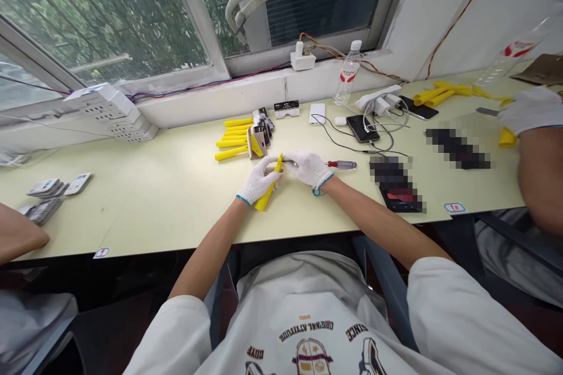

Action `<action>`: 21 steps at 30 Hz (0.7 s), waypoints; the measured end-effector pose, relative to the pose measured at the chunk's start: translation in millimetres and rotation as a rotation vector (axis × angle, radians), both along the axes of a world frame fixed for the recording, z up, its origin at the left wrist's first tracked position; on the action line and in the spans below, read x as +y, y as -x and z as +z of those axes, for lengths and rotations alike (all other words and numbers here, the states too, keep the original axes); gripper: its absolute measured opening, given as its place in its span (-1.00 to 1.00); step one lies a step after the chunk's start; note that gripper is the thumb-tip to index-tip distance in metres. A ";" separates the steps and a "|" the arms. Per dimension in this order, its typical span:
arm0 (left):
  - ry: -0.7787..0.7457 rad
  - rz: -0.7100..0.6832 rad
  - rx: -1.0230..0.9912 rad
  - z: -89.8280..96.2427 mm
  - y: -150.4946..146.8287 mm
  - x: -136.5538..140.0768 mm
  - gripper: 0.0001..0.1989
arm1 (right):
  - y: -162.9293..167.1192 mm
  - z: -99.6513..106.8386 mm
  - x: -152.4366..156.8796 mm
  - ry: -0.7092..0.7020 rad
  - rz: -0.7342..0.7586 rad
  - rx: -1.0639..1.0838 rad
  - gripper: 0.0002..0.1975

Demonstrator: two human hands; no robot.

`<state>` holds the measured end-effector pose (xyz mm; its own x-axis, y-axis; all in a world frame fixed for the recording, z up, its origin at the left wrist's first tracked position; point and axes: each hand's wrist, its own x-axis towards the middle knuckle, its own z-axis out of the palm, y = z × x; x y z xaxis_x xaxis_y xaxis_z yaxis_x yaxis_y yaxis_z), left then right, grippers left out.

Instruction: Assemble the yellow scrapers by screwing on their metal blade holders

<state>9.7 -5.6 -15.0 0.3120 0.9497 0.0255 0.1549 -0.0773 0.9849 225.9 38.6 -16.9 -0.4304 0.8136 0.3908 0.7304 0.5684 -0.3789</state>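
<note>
1. Yellow handle point(265, 197): in front of me, above the near half of the desk point(176, 187), between my two hands. I can't tell if its low end touches the desktop.
2. Long axis: wide end down toward my body and slightly left, narrow end pointing away from me and leaning right.
3. My left hand point(258, 180): gripping the handle, thumb on the upper stretch, fingers wrapped around behind. This is the nearer hand; it has the thing already.
4. My right hand point(308, 166): just right of the narrow end, fingers pointing left at it. A dark thin bit point(289, 161) shows at the fingertips. Can't tell whether the hand is gripping it or how closed the fingers are; the glove hides that.
5. Key relation, my read: narrow end against right fingertips. They come together at the top of the handle, with the right hand coming in across the axis, not along it.
6. Screwdriver point(343, 164): handle sticks out right of my right hand, roughly crosswise to me. The dark bit could be its tip; the middle is covered, so not certain.
7. Yellow-handled scrapers point(231, 153): bunched beyond my left hand, apart from it, handles pointing left.
</note>
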 end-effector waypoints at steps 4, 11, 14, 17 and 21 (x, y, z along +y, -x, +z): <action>-0.005 -0.004 0.009 0.1 1.9 0.3 -0.44 | -0.2 -0.3 -0.9 -0.015 -0.001 -0.019 -0.70; -0.023 -0.012 0.020 -3.7 5.8 1.4 -0.42 | -0.1 -8.1 1.3 -0.048 -0.022 0.012 -0.68; -0.030 -0.016 0.025 -5.3 7.0 1.7 -0.41 | 1.1 -8.6 1.8 -0.052 -0.012 0.028 -0.68; -0.035 -0.012 0.029 -6.0 7.5 1.5 -0.41 | 2.2 -9.3 3.0 -0.044 0.020 0.063 -0.69; -0.033 -0.008 0.017 -5.6 7.1 1.2 -0.42 | 2.7 -13.9 5.7 -0.034 0.017 0.077 -0.70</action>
